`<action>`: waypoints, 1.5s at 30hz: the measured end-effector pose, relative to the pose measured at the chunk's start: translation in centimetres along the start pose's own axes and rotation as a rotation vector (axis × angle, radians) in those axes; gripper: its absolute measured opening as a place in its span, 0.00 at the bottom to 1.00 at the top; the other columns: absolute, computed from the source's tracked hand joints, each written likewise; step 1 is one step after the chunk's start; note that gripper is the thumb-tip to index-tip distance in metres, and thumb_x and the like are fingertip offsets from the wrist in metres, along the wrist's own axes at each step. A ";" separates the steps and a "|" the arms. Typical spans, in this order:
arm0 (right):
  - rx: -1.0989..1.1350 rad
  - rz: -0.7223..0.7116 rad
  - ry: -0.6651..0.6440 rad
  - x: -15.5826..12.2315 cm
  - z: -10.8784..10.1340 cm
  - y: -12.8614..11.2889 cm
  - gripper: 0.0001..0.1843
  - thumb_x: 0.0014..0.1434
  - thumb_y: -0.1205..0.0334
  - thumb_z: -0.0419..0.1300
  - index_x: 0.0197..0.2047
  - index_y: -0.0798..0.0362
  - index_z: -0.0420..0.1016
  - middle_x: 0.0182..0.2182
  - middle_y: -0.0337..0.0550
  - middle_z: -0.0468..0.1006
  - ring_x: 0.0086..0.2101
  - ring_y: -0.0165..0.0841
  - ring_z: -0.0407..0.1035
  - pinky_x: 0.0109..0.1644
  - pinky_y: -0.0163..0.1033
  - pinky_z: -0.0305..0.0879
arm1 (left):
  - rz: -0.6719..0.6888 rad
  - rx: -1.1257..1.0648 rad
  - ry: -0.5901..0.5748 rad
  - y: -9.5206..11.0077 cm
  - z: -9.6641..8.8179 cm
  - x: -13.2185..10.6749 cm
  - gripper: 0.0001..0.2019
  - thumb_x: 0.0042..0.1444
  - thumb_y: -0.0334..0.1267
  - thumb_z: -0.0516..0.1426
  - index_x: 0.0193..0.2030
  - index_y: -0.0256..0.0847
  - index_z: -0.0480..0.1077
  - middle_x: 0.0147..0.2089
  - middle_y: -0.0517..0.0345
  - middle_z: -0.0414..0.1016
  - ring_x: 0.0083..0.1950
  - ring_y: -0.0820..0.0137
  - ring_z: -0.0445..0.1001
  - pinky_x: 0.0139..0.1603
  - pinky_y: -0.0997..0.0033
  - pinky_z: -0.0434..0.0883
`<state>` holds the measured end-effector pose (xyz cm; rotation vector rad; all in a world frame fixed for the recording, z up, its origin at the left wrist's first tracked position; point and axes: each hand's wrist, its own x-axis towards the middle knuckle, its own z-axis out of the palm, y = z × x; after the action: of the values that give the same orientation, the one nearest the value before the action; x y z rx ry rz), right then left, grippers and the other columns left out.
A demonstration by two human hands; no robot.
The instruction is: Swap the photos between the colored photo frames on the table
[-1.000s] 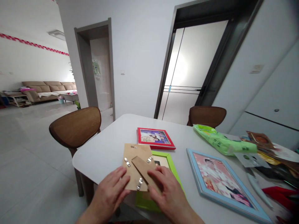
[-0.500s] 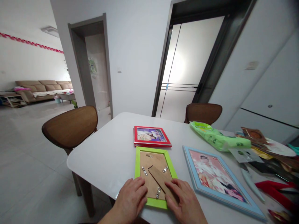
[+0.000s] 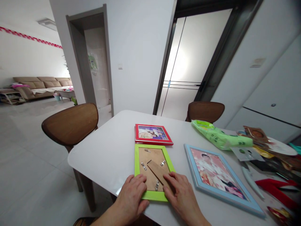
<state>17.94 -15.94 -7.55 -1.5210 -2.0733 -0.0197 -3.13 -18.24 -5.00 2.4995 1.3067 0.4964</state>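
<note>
A green picture frame (image 3: 138, 158) lies face down on the white table in front of me. Its brown backboard (image 3: 152, 153) carries several small metal clips and a slanting stand flap (image 3: 156, 169). My left hand (image 3: 134, 193) grips the frame at its lower left corner, fingers curled over the edge. At the lower right, my right hand (image 3: 181, 193) holds the frame's side, its fingertips on the lower end of the stand flap. Just beyond the green frame is a red picture frame (image 3: 154, 142), photo side up, seemingly stacked on another.
To the right lies a light blue picture frame (image 3: 196, 183) with a photo. Behind it is a green plastic packet (image 3: 221, 138). Red-handled scissors or a similar tool (image 3: 270, 188) and mixed items crowd the right side. Brown chairs (image 3: 72, 122) stand at the table (image 3: 101, 157).
The green frame has shifted slightly away from me and to the left, with both hands still on it. My view has also moved a little.
</note>
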 end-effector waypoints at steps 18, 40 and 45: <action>-0.074 -0.037 -0.189 5.4 -0.6 1.0 0.15 0.55 0.65 0.46 0.35 0.54 0.73 0.35 0.48 0.66 0.38 0.36 0.58 0.43 0.40 0.57 | -0.005 -0.055 0.050 -0.4 0.5 0.6 0.15 0.45 0.43 0.58 0.39 0.41 0.63 0.54 0.53 0.63 0.55 0.62 0.59 0.54 0.55 0.50; 0.105 -0.328 -0.312 0.9 -2.6 -3.9 0.13 0.52 0.65 0.50 0.40 0.46 0.70 0.42 0.44 0.68 0.42 0.35 0.60 0.45 0.44 0.58 | 0.043 -0.074 0.027 -1.4 -0.2 0.0 0.10 0.47 0.40 0.57 0.35 0.41 0.62 0.54 0.54 0.63 0.57 0.66 0.57 0.55 0.60 0.50; 0.125 -0.317 -0.310 1.0 -2.6 -3.5 0.12 0.52 0.64 0.50 0.39 0.46 0.71 0.42 0.43 0.68 0.43 0.36 0.60 0.46 0.44 0.57 | 0.040 -0.084 0.030 -1.4 -0.2 0.0 0.11 0.47 0.40 0.57 0.36 0.41 0.62 0.54 0.54 0.63 0.57 0.65 0.57 0.55 0.59 0.49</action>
<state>15.77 -17.23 -3.83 -1.1661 -2.4921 0.2348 -4.29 -17.46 -5.39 2.4624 1.2222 0.5881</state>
